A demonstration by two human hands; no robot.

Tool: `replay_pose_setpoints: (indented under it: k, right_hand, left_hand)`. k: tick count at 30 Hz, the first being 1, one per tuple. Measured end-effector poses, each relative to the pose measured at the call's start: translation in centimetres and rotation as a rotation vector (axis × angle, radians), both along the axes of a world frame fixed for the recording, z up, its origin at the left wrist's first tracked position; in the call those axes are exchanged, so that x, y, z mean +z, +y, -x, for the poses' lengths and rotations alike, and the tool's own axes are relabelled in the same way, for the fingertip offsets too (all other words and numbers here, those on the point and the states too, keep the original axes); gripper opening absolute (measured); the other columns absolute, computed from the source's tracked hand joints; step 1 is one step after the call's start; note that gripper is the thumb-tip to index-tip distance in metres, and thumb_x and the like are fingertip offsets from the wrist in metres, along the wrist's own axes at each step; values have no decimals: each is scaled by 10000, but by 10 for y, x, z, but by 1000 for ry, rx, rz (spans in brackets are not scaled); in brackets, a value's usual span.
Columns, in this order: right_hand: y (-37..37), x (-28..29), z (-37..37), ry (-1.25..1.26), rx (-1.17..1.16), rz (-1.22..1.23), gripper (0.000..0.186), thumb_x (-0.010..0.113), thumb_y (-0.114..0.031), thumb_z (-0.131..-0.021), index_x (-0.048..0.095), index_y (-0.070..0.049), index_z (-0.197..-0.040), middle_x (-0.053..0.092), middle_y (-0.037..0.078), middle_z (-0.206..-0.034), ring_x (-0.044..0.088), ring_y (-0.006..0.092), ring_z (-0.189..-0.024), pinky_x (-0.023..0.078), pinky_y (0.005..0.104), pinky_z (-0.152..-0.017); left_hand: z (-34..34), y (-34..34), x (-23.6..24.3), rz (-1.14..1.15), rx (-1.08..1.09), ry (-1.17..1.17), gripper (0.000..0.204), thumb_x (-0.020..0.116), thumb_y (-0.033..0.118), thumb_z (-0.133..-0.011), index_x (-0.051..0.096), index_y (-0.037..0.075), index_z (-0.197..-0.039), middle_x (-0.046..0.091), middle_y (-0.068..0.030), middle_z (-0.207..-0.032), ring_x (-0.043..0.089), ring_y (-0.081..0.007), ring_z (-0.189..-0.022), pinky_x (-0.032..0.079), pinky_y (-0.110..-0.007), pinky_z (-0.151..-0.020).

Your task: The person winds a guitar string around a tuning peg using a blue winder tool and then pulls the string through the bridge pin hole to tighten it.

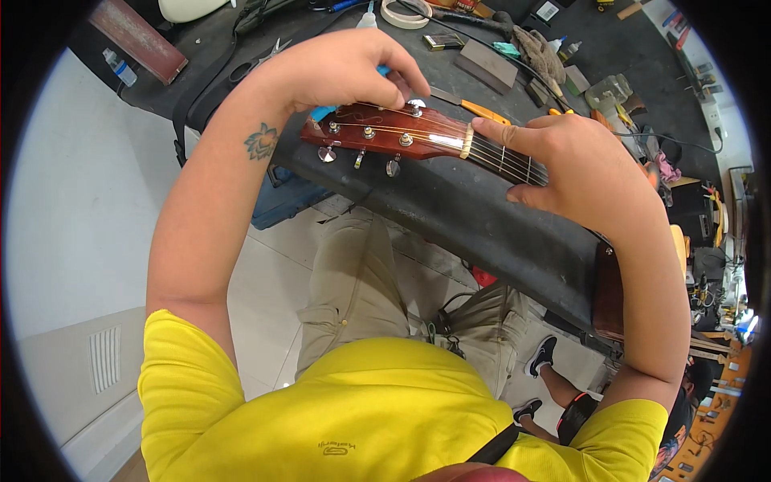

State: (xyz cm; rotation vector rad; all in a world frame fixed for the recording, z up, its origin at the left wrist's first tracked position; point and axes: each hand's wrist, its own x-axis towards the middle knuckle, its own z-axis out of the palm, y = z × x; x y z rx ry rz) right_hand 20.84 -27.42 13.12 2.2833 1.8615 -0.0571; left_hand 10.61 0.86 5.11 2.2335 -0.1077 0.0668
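A guitar's glossy red-brown headstock (pixel 430 136) lies over the near edge of the dark workbench, with metal tuning pegs along both sides. My left hand (pixel 353 76) reaches over its far side, fingers curled and closed beside a far tuning peg (pixel 415 104). What those fingers pinch is hidden. Something blue (pixel 323 112) shows beneath that hand, mostly covered. My right hand (pixel 574 157) is around the guitar neck (pixel 506 161), its index finger stretched to the strings by the pale nut (pixel 467 141) and its thumb at the near edge.
Behind the neck lies an orange-handled tool (pixel 484 112). Farther back are a grey block (pixel 487 67), a tape roll (pixel 406 13), scissors (pixel 259 61) and a glass jar (pixel 609 92). A small bottle (pixel 120 67) stands far left. Another person's legs (pixel 554 391) show at lower right.
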Motion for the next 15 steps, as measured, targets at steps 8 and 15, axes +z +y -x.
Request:
replay_pose_setpoints:
  k: [8,15]
  right_hand:
    - [-5,-1,7,-11,61,-51,704,826,-197,-766,691,-206,-1458,708,159,-871,720,360,-853,592,471,-797]
    - [-31,-7,62,53,188,-97,790,875,-168,-705,687,-232,-1470,630,60,-800,666,269,-707,533,416,-623]
  left_hand:
    - [31,10,43,337,269,-27,335,681,0,-898,768,-67,-1215,733,-58,-975,617,-96,-809,475,-238,-689]
    - [124,-13,71,474,314,-331,617,629,-60,-823,615,-109,-1438,712,-154,-1073,687,-178,-842,583,-272,-759]
